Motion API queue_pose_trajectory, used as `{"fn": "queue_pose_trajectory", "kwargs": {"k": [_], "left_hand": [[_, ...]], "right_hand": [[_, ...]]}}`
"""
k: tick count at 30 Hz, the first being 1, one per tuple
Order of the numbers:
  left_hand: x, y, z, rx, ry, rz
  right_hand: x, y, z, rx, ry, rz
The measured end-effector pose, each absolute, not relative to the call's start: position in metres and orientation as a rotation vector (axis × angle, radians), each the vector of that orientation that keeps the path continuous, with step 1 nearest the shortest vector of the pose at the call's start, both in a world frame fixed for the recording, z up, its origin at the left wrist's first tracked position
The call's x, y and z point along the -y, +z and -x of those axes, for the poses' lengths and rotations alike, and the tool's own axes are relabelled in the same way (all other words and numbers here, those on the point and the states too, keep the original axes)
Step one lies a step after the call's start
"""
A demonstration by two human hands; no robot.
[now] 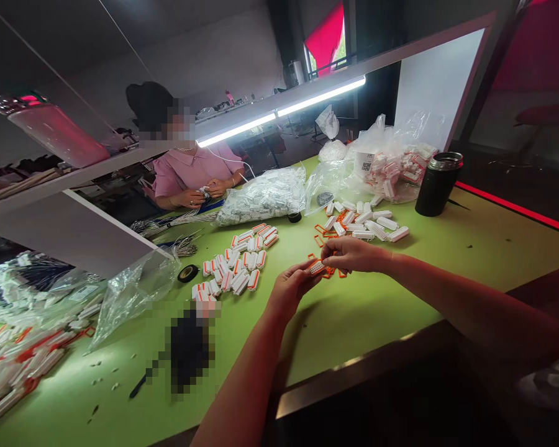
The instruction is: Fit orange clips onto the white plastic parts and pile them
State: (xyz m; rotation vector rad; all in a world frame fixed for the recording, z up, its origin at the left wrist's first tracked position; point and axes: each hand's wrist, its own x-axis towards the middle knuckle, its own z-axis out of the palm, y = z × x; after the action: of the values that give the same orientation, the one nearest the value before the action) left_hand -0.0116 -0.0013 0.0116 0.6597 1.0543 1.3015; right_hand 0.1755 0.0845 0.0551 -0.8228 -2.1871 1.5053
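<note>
A small white connector housing with rows of holes sits between the thumb and fingers of my left hand. My right hand is closed in a pinch at the housing's right end; whether an orange piece is also between those fingertips is hidden. Beneath and behind the hands lie loose orange rectangular frames. Beyond them is a pile of plain white housings. Left of my hands, another pile holds white housings with orange edges.
A black bottle stands at the right, beside clear bags of parts. A full bag lies mid-table, near black tape. Across the table sits a co-worker under a tube lamp. More parts lie far left.
</note>
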Motion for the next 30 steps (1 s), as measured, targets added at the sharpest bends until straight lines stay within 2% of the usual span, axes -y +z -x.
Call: {"fn": "queue_pose_trajectory", "kwargs": {"k": [11, 16, 23, 30], "left_hand": [[0.003, 0.018, 0.009, -1.082, 1.399, -0.625], [0.002, 0.019, 0.008, -1.088, 1.424, -0.621], [0.000, 0.014, 0.010, -1.060, 1.466, -0.586], [0.000, 0.017, 0.011, -1.095, 1.425, -0.605]], "right_hand": [[-0.077, 0.049, -0.172, 2.371, 0.741, 0.818], [-0.075, 0.045, -0.173, 2.430, 0.498, 0.853], [-0.073, 0.045, -0.171, 2.468, 0.361, 0.911], [-0.077, 0.038, -0.172, 2.422, 0.400, 0.831]]}}
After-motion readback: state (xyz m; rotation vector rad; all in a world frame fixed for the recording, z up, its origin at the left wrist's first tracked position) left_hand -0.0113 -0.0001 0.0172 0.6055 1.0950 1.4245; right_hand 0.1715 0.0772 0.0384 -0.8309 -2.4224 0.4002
